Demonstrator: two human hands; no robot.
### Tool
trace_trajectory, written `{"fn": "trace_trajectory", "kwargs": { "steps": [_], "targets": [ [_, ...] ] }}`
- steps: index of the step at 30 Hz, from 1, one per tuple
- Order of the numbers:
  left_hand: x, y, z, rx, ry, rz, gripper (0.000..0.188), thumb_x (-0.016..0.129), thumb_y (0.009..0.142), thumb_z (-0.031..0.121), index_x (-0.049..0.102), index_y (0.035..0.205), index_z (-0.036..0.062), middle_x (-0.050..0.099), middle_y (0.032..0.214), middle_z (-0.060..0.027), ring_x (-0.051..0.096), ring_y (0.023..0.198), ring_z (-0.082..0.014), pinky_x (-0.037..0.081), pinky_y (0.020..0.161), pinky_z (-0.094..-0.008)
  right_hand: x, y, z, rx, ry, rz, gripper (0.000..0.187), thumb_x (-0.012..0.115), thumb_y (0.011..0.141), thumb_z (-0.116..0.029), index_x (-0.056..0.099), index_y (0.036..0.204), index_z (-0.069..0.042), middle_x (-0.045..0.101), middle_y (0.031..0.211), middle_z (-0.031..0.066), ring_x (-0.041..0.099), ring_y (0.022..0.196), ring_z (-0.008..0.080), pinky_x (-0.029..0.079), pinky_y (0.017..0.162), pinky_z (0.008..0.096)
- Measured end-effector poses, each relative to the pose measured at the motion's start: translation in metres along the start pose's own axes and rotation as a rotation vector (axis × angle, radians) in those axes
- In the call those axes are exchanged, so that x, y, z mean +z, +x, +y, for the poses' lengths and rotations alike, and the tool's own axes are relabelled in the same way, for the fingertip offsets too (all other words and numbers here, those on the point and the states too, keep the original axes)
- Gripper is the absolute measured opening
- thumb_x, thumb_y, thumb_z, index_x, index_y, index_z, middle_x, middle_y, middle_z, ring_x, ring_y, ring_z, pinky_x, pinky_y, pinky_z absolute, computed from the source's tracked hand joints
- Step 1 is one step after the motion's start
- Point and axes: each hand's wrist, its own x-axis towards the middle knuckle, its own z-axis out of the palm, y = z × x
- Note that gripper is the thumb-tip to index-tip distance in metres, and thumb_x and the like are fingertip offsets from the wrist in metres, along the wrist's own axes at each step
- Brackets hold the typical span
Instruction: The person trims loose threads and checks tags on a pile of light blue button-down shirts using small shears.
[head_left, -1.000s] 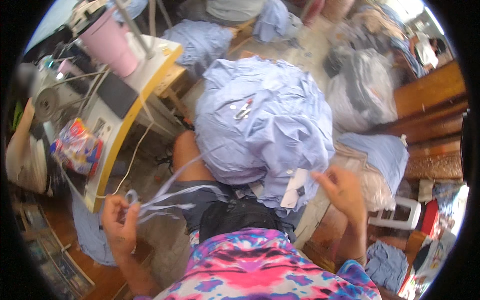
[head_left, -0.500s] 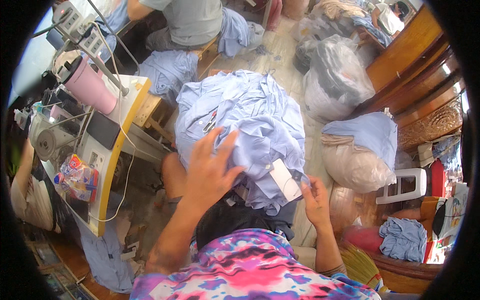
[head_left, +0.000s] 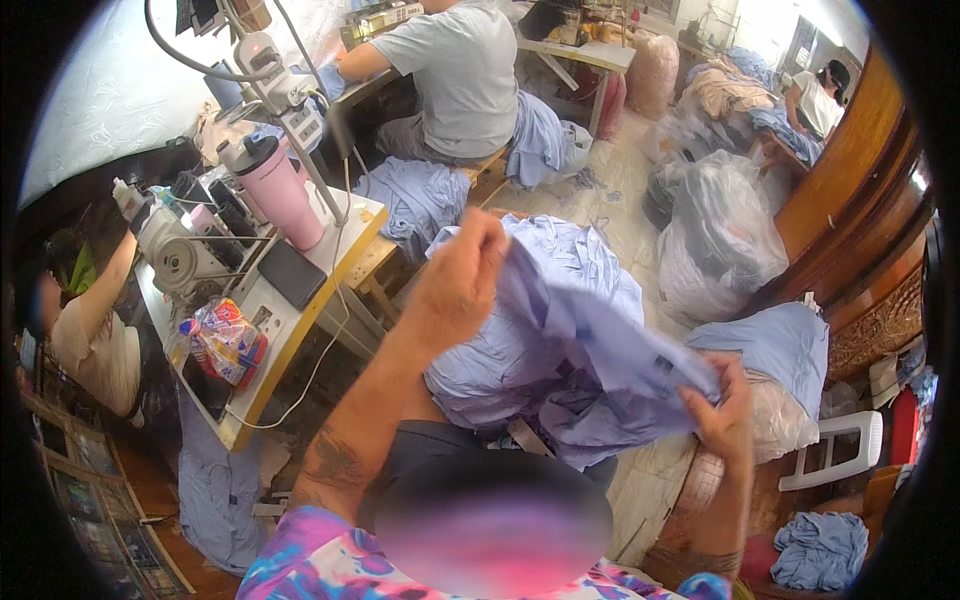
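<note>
A light blue garment (head_left: pixel 600 325) is stretched up between my two hands, slanting down from left to right. My left hand (head_left: pixel 460 285) is closed in a fist on its upper left end. My right hand (head_left: pixel 722 408) pinches the lower right edge between thumb and fingers. Two small dark patches show on the cloth. Below and behind it lies a heap of light blue cloth (head_left: pixel 610 262) in front of me, partly hidden by the raised garment. A pale strip (head_left: pixel 528 438) hangs at its lower edge near my lap; I cannot tell its kind.
On the left, a table (head_left: pixel 362 215) bears a pink tumbler (head_left: pixel 283 195), a phone (head_left: pixel 291 276) and a plastic-wrapped packet (head_left: pixel 228 342). A seated person (head_left: pixel 465 85) works ahead. Stuffed plastic bags (head_left: pixel 725 230), a cloth-topped sack (head_left: pixel 765 345) and a white stool (head_left: pixel 835 450) stand right.
My left hand, open over the heap before, has closed on the garment and lifted it. My right hand has moved right, still gripping cloth. The white tag and small snips no longer show. The view has shifted.
</note>
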Motion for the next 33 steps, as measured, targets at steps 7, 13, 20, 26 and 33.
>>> {"fn": "trace_trajectory", "kwargs": {
  "steps": [7,13,20,26,33],
  "targets": [
    [-0.06,0.098,0.094,0.409,0.227,0.418,0.014,0.054,0.107,0.017,0.055,0.108,0.0029,0.063,0.095,-0.0179,0.066,0.088,-0.0324,0.051,0.078,-0.0399,-0.109,0.127,-0.122,-0.394,-0.103,0.32,0.017,0.061,0.097,-0.009,0.067,0.11,0.002,0.065,0.096,0.0024,0.059,0.086,0.0116,0.049,0.084,0.0267],
    [-0.092,0.156,0.131,0.446,0.316,0.36,0.017,0.054,0.109,0.02,0.055,0.107,0.0027,0.059,0.092,-0.0067,0.057,0.088,-0.0155,0.047,0.084,-0.0311,-0.144,0.197,-0.129,-0.171,-0.05,-0.23,0.025,0.061,0.102,-0.022,0.074,0.108,-0.002,0.068,0.09,-0.0032,0.056,0.08,0.0062,0.044,0.077,0.0218],
    [-0.106,0.171,0.167,0.347,0.18,0.251,0.029,0.062,0.106,0.028,0.069,0.116,0.002,0.07,0.1,-0.0019,0.06,0.095,-0.0065,0.047,0.088,-0.0233,-0.199,0.226,-0.193,-0.206,-0.014,0.102,0.047,0.047,0.103,-0.039,0.071,0.117,-0.001,0.072,0.105,0.0124,0.068,0.093,0.0189,0.052,0.089,0.0314],
    [-0.119,0.168,0.151,0.167,0.184,0.03,0.033,0.073,0.098,0.031,0.078,0.101,-0.0015,0.067,0.078,0.0013,0.054,0.073,-0.0049,0.045,0.064,-0.0243,-0.185,0.229,-0.211,-0.202,0.071,0.077,0.048,0.044,0.102,-0.038,0.067,0.12,0.0,0.069,0.108,0.017,0.068,0.094,0.0237,0.054,0.09,0.0362],
    [-0.092,0.207,0.146,0.058,-0.143,0.294,0.039,0.076,0.096,0.04,0.076,0.096,0.0014,0.059,0.073,0.0048,0.051,0.062,-0.0031,0.038,0.055,-0.0217,-0.118,0.247,-0.232,0.016,0.641,-0.088,0.045,0.045,0.102,-0.035,0.065,0.116,0.003,0.07,0.112,0.019,0.071,0.096,0.0226,0.06,0.088,0.0405]
  ]
}}
